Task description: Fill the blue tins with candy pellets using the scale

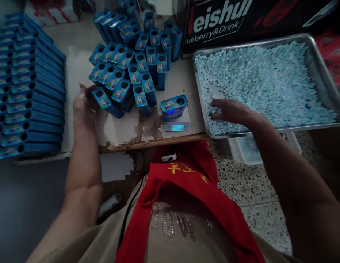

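Observation:
My left hand (84,100) is at the left end of a slim blue candy box (106,101), partly curled, with some fingertips hidden behind the box; I see no firm grip. In the metal tray (268,128) on the right, my right hand (232,110) dips into small pale-blue candies (257,80), its fingers bent and closed around some of them. Between the hands, one blue candy box (174,106) stands on a small scale (178,126) with a lit display. Several more blue boxes (126,89) stand upright behind, each with a round dark hole on top.
A tall stack of blue boxes (35,91) fills the table's left side. Behind the tray stands a black printed carton (221,22). The worn wooden table edge (156,141) runs before me. A plastic container (249,149) sits below the tray. Red plastic (331,54) lies far right.

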`<state>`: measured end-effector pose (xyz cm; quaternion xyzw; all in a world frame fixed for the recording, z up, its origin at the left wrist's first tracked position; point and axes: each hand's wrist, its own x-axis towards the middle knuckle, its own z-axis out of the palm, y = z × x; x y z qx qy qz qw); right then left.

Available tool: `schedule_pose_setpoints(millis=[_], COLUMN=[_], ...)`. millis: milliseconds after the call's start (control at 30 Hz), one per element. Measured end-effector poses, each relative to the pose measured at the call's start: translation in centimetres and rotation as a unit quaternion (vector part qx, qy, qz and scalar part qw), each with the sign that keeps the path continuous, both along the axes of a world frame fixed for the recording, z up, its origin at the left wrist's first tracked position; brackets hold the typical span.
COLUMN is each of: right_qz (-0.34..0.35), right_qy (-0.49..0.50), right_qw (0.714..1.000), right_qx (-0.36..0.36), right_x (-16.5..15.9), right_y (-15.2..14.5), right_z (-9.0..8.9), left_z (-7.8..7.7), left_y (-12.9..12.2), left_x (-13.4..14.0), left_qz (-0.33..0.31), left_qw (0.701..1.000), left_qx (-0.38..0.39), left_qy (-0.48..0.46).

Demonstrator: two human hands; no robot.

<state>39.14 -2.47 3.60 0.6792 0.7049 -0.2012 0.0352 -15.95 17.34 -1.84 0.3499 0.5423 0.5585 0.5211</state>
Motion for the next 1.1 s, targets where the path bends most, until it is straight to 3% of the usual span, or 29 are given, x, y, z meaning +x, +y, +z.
schedule_pose_setpoints(millis=[133, 200, 267, 367, 433, 500, 567, 633, 733, 833, 900, 1000, 1100], right_qz=[-0.141, -0.162, -0.156, -0.150, -0.161, -0.163, -0.141, -0.113, -0.088, -0.092, -0.120, -0.181, -0.247], right_qy=[0.111, 0.136, 0.137, 0.120, 0.127, 0.135, 0.122, 0.106, 0.124, 0.157, 0.195, 0.357, 0.564], right_qw=[0.983, 0.973, 0.971, 0.968, 0.962, 0.961, 0.969, 0.975, 0.972, 0.958, 0.937, 0.885, 0.783], right_qx=[0.046, 0.088, 0.119, 0.164, 0.182, 0.178, 0.164, 0.161, 0.180, 0.223, 0.264, 0.236, 0.089], right_x=[2.1, 2.5, 2.3, 1.5, 1.1, 1.0, 0.9, 0.9, 0.7, 0.3, -0.2, -1.2, -2.1], right_y=[-0.1, -0.6, -1.2, -1.6, -1.3, -0.5, 0.7, 1.8, 2.7, 2.5, 2.1, 2.0, 2.7], right_z=[0.1, 0.3, 0.5, 0.6, 0.5, 0.3, -0.1, -0.7, -1.9, -2.7, -2.7, -2.0, -1.4], left_z=[-1.1, -1.5, -1.7, -1.4, -0.7, 0.1, 0.5, 0.4, -0.6, -1.1, -0.4, 2.5, 6.5], left_y=[-1.7, -4.0, -7.4, -13.9, -18.0, -21.0, -22.4, -22.3, -20.6, -18.6, -17.4, -15.2, -12.4], left_x=[-1.1, -1.5, -1.4, 0.6, 3.6, 7.6, 11.7, 15.2, 18.8, 20.4, 21.0, 22.7, 25.9], left_qz=[0.102, 0.124, 0.136, 0.156, 0.107, 0.024, -0.057, -0.104, -0.114, -0.132, -0.159, -0.224, -0.255], left_qw=[0.971, 0.953, 0.927, 0.839, 0.800, 0.803, 0.818, 0.830, 0.851, 0.871, 0.864, 0.795, 0.690], left_qx=[-0.069, -0.045, 0.041, 0.233, 0.314, 0.328, 0.329, 0.324, 0.313, 0.286, 0.281, 0.354, 0.455], left_qy=[0.205, 0.273, 0.347, 0.467, 0.499, 0.497, 0.469, 0.443, 0.406, 0.378, 0.387, 0.439, 0.502])
